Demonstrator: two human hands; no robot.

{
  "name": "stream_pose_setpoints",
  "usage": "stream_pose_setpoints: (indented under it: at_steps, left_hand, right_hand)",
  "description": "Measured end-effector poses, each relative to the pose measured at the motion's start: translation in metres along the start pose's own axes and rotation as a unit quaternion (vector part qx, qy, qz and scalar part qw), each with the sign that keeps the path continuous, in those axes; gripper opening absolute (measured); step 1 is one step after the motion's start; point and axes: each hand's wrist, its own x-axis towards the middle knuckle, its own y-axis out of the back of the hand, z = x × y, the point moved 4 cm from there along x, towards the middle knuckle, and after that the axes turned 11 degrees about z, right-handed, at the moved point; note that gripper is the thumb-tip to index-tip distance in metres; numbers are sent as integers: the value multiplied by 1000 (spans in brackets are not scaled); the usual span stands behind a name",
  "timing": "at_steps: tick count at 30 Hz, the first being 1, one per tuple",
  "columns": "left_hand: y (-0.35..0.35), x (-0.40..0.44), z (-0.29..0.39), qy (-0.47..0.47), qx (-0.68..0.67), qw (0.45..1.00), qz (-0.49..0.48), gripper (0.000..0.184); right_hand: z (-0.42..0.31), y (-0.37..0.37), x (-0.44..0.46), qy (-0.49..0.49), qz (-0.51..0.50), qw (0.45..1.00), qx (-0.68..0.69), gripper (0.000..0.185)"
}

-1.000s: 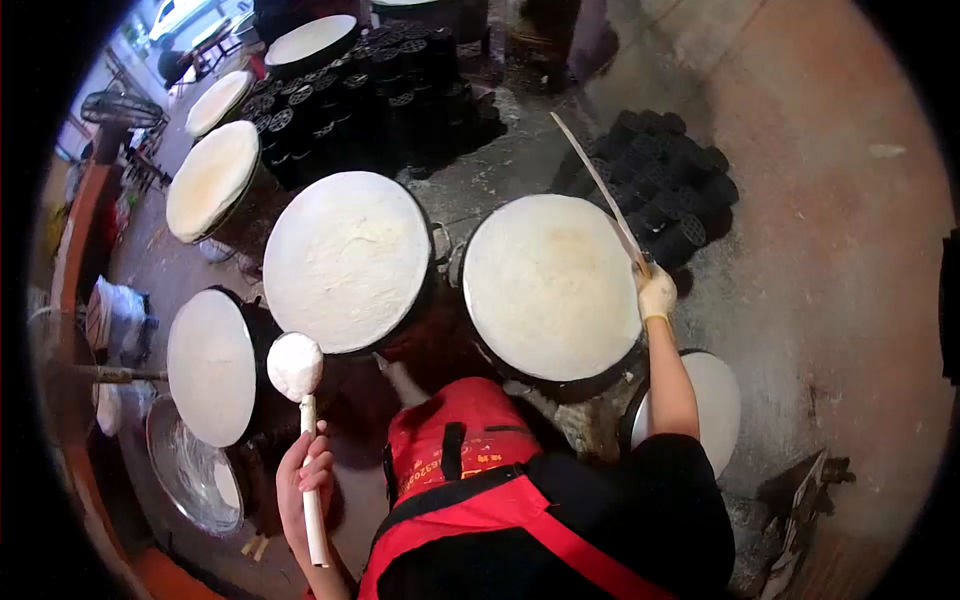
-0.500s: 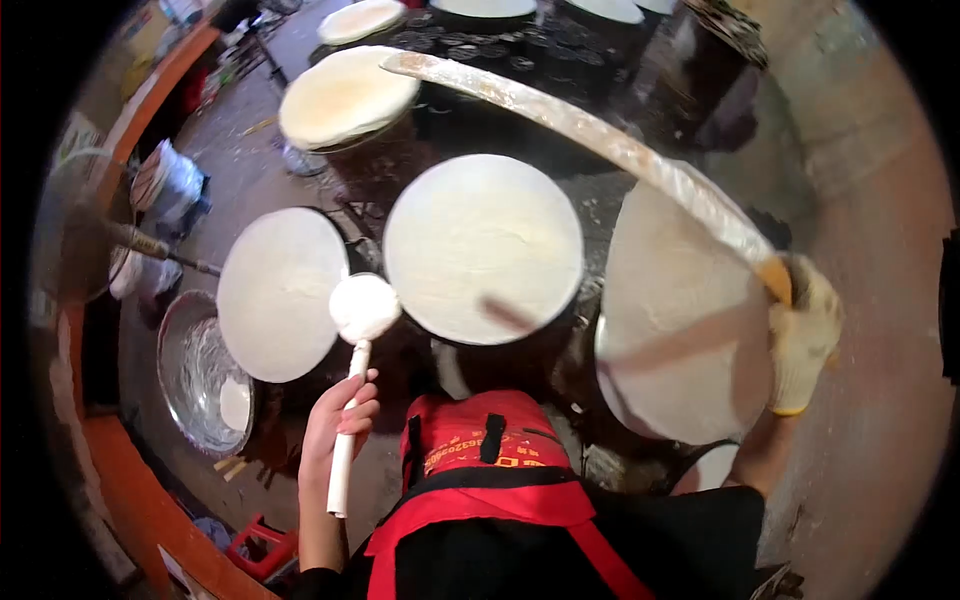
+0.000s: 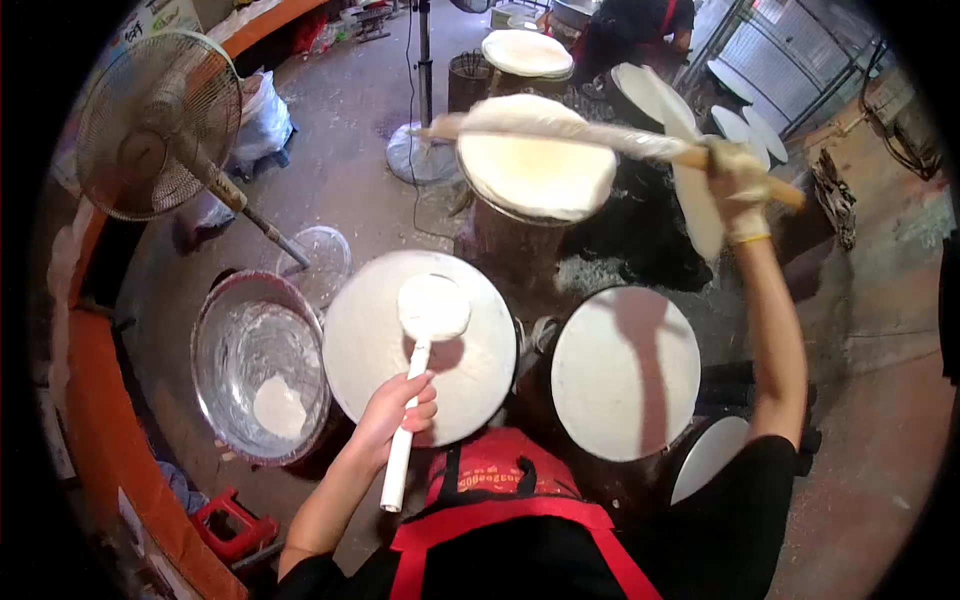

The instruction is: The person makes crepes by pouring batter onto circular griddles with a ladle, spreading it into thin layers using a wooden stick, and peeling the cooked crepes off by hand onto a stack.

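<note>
My left hand [image 3: 400, 412] is closed around the white handle of a ladle [image 3: 397, 468], its round head white with batter. That head is above a pale round batter sheet [image 3: 365, 300] on a griddle; I cannot tell if they touch. In a pale work glove, my right hand [image 3: 738, 185] grips a long, flat wooden spatula [image 3: 600, 138] coated with white residue. The blade crosses above a yellowish stack of flatbreads [image 3: 540, 180]. Beneath the spatula, a thin pale sheet [image 3: 695, 205] stands nearly edge-on; whether it hangs from the spatula I cannot tell.
To the left stands a metal basin [image 3: 225, 400] with batter and a white piece inside. A fan [image 3: 160, 130] leans nearby. Another round sheet [image 3: 590, 400] lies at front right. A red stool [image 3: 235, 525] sits lower left. Another person [image 3: 625, 40] is at the back.
The view has swung left and up. My right hand has moved away from me with the spatula. The ladle head now appears over the left round sheet rather than at its edge.
</note>
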Motion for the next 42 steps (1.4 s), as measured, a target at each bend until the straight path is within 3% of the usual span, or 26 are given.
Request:
stream_pose_setpoints:
  at_steps: [5,9,11,18,21,23,25,27,28,31,32,33,34,36,37,39,41,42]
  left_hand:
    - [33,8,40,-24,-54,998,14,9]
    - [56,8,54,-46,-91,994,36,13]
    - [59,3,59,-54,-107,991,55,13]
    - [55,-1,44,-72,-90,992,57,16]
    - [32,-7,27,-82,-30,995,52,15]
    - [13,-13,12,-85,29,995,40,14]
    - [-6,-16,-8,-82,93,992,10,12]
    - [-31,-19,-37,-55,164,985,-15,12]
    - [-46,-21,-53,-45,206,977,-21,12]
    - [-106,-36,-122,-36,300,952,-41,10]
    - [-128,-35,-152,-22,329,942,-54,10]
    - [-158,-47,-179,-45,380,921,-76,9]
    - [-181,-49,-207,-59,439,889,-118,21]
    - [-245,-66,-264,-167,562,793,-165,26]
    - [-274,-67,-292,-262,606,717,-224,26]
    - [-331,-86,-349,-476,634,508,-335,21]
    - [-368,-98,-402,-585,649,358,-328,17]
    - [-379,-99,-430,-553,651,391,-342,17]
  right_hand:
    - [-122,-132,-6,-12,-59,998,15,10]
    - [-221,-226,-34,-77,-212,970,91,13]
    - [-257,-242,-38,-90,-285,948,111,14]
    - [-286,-210,-44,-136,-223,955,142,17]
    - [-278,-126,-50,-199,-141,956,165,38]
    - [-268,-69,-94,-239,-171,921,258,49]
    - [-251,-1,-152,-313,-169,832,425,49]
    - [-220,103,-209,-461,-243,634,572,47]
    - [-208,150,-247,-500,-269,638,521,46]
    - [-176,282,-385,-530,-188,720,406,45]
    - [-168,322,-437,-540,-177,720,397,45]
    - [-162,361,-481,-554,-165,719,386,46]
    - [-152,399,-505,-534,-174,748,354,48]
    - [-122,466,-520,-504,-176,798,282,52]
    - [-107,497,-511,-490,-171,819,243,54]
    - [-80,540,-501,-450,-134,869,157,56]
    - [-65,570,-509,-424,-180,887,24,58]
    - [-59,581,-529,-476,-238,847,3,57]
